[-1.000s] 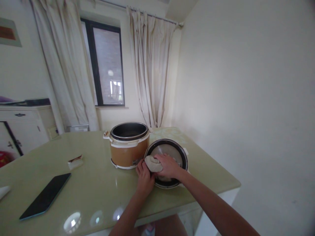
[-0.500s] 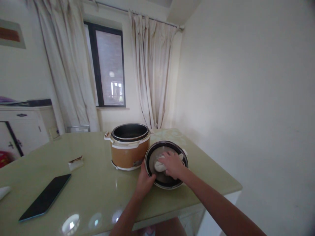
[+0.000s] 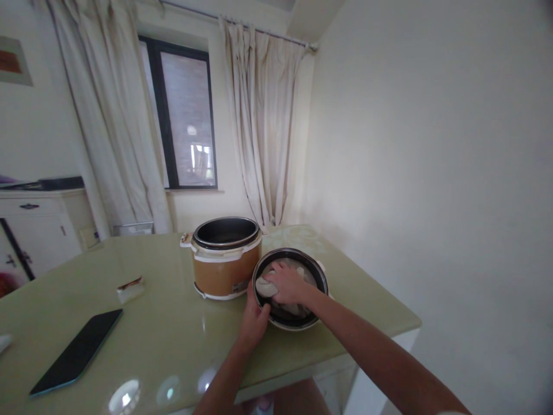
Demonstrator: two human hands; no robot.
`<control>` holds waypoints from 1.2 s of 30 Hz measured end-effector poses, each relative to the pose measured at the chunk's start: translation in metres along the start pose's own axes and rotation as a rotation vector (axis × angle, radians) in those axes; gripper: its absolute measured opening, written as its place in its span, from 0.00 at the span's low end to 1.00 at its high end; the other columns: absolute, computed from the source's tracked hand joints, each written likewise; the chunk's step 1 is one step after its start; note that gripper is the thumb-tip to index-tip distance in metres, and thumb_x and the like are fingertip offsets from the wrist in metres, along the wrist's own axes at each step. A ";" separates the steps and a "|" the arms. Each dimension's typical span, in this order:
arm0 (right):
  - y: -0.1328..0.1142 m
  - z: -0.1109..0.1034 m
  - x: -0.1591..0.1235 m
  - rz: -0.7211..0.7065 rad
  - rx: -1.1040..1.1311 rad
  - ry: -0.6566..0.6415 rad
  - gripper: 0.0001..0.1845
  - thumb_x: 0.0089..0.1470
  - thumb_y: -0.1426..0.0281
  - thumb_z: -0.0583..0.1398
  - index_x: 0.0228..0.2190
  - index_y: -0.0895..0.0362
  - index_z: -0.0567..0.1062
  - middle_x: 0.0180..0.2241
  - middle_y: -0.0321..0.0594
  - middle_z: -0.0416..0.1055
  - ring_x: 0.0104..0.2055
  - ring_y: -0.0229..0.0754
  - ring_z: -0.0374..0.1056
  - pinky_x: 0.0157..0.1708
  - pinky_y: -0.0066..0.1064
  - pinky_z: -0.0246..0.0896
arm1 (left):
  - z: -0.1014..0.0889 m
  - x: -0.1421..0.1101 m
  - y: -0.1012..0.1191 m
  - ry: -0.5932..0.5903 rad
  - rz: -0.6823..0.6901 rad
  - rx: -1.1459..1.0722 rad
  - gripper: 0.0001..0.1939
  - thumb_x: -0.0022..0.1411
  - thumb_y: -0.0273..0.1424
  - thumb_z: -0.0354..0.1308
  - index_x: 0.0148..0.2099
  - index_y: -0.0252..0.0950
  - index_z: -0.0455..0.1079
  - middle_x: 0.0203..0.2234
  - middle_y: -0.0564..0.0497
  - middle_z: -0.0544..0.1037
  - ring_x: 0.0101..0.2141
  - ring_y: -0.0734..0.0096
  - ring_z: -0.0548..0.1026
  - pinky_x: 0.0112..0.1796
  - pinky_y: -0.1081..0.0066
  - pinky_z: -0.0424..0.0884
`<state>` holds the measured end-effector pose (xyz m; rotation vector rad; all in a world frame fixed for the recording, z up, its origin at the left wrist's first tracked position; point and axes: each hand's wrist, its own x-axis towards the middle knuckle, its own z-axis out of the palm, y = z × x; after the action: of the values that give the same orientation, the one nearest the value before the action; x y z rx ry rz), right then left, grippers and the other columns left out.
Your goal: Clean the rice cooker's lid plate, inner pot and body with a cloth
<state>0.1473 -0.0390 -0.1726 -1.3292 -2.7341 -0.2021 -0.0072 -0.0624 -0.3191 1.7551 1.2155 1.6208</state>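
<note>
1. Shifted since half a second ago: right hand and cloth, from around the middle of the lid to its left side, near the rim. Cooker and left hand keep much the same places.
2. Right hand, palm down – fingers curled over the bunched cloth, pressing it into the lid; little gap shows between fingers and cloth. Fingertips partly hidden.
3. Left hand – clasped on the lid's lower-left rim, thumb over the edge, fingers behind and mostly out of sight.
4. Lid, round, dark-ringed; on the near right part of the table, inner face tilted up toward the person. Pale shapes beside the right hand: cloth or fittings, cannot tell.
5. Step in hand, as judged: wiping the lid's inner face. Next move would call for a steady left clasp and light pressure as the cloth follows the ring.
6. Cooker, orange-brown with white trim, uncovered, upright, close against the lid's left side; it likely limits room for the left fingers.
7. Table, pale green and glossy; its near edge lies close below the lid.
8. Dark flat slab and small packet, well to the left, out of the way.
</note>
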 end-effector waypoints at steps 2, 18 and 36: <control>0.001 -0.001 -0.012 -0.054 -0.018 -0.052 0.26 0.50 0.63 0.65 0.53 0.48 0.77 0.52 0.48 0.68 0.53 0.59 0.65 0.47 0.50 0.69 | 0.001 -0.001 -0.003 0.017 -0.027 -0.004 0.42 0.64 0.27 0.50 0.78 0.37 0.43 0.71 0.39 0.60 0.72 0.55 0.56 0.70 0.50 0.53; 0.029 -0.020 0.012 0.218 -0.253 0.105 0.25 0.53 0.67 0.67 0.53 0.56 0.77 0.57 0.56 0.69 0.58 0.62 0.63 0.53 0.54 0.62 | -0.003 0.002 0.001 0.010 0.018 -0.015 0.39 0.67 0.27 0.49 0.77 0.38 0.45 0.72 0.40 0.60 0.72 0.57 0.56 0.70 0.50 0.53; 0.014 -0.003 -0.020 -0.190 0.273 -0.105 0.32 0.51 0.50 0.69 0.53 0.53 0.77 0.48 0.45 0.70 0.50 0.52 0.69 0.53 0.42 0.65 | -0.003 -0.001 0.000 0.020 -0.113 -0.023 0.35 0.77 0.50 0.38 0.77 0.37 0.46 0.74 0.39 0.55 0.73 0.60 0.52 0.71 0.57 0.52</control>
<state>0.1708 -0.0470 -0.1712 -1.0383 -2.8441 0.2275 -0.0100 -0.0638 -0.3191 1.6299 1.2759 1.5845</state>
